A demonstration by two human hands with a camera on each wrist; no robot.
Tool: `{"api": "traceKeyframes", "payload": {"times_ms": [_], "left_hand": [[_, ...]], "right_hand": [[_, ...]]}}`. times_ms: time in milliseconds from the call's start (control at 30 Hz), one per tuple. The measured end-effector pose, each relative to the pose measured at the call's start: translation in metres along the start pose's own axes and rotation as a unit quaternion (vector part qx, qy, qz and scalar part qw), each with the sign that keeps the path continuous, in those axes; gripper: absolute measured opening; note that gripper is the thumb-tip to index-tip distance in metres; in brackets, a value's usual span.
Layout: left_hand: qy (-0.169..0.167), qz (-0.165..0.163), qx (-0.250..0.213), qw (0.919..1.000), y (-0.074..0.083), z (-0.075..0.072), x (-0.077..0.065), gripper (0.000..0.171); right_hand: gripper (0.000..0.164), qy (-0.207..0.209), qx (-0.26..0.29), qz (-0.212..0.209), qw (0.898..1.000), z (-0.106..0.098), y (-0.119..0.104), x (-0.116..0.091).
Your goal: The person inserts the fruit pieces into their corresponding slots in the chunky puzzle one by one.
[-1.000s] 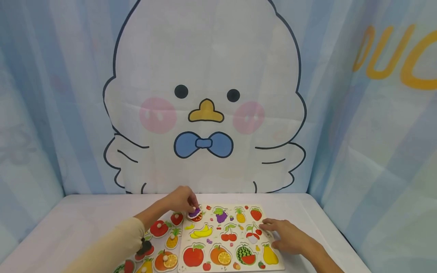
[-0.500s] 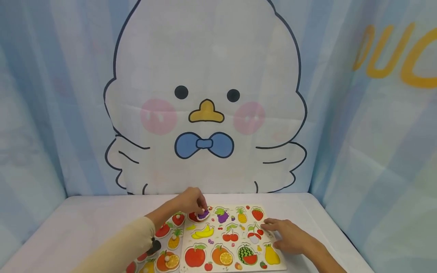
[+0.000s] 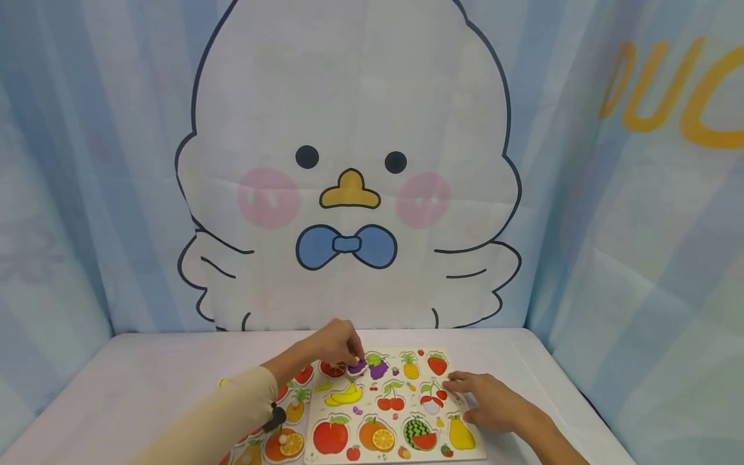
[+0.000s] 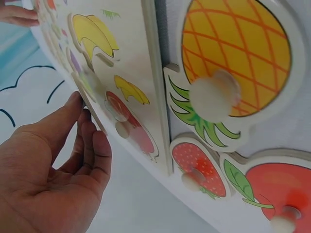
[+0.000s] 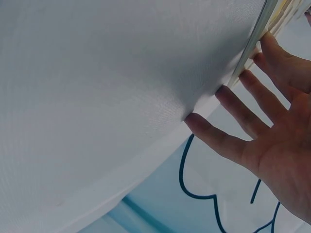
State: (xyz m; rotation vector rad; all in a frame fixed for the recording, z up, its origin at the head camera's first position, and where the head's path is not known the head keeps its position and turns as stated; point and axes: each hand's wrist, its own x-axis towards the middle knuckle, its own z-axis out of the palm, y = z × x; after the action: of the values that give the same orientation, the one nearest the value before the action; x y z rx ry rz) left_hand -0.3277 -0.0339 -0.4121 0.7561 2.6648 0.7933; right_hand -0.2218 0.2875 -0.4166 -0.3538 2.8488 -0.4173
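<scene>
My left hand (image 3: 341,342) pinches a purple grape puzzle piece (image 3: 357,367) over the top row of a white fruit puzzle board (image 3: 415,405). It is held just left of the printed grape slot (image 3: 378,368). Beside it, a red cut-fruit piece with a knob (image 3: 332,370) sits in the board's top left corner. In the left wrist view the held piece shows only as a thin edge behind the fingertips. My right hand (image 3: 491,402) rests at the board's right edge with fingers spread, some touching the tablecloth (image 5: 121,87).
Left of the board lie loose knobbed pieces, among them a pineapple (image 3: 295,409), an orange (image 3: 283,446), a strawberry (image 4: 200,165) and a round red fruit (image 4: 277,182). My left sleeve covers part of them. A curtain with a cartoon duck (image 3: 349,290) hangs behind the table.
My left hand has carried the grape piece rightward, from over the red cut-fruit piece to beside the grape slot, uncovering the red piece. The right hand has stayed in place.
</scene>
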Motion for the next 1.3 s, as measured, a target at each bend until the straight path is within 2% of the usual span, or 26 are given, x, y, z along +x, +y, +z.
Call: {"api": "traceKeyframes", "payload": {"times_ms": [533, 867, 1167, 1300], "left_hand": [[-0.004, 0.014, 0.035, 0.9993, 0.019, 0.008, 0.013, 0.005], [0.001, -0.001, 0.036, 0.9993, 0.026, 0.017, 0.021, 0.008], [0.000, 0.010, 0.054, 0.9985, 0.032, 0.020, 0.026, 0.005], [-0.001, 0.006, 0.058, 0.9983, 0.035, 0.021, 0.027, 0.005]], "right_hand": [[0.055, -0.009, 0.013, -0.002, 1.000, 0.002, 0.003, 0.001], [0.054, -0.007, 0.015, 0.005, 1.000, 0.000, -0.001, -0.001], [0.055, -0.008, 0.010, 0.005, 1.000, 0.000, -0.002, -0.001], [0.055, -0.009, 0.009, 0.006, 1.000, 0.000, -0.001, -0.002]]}}
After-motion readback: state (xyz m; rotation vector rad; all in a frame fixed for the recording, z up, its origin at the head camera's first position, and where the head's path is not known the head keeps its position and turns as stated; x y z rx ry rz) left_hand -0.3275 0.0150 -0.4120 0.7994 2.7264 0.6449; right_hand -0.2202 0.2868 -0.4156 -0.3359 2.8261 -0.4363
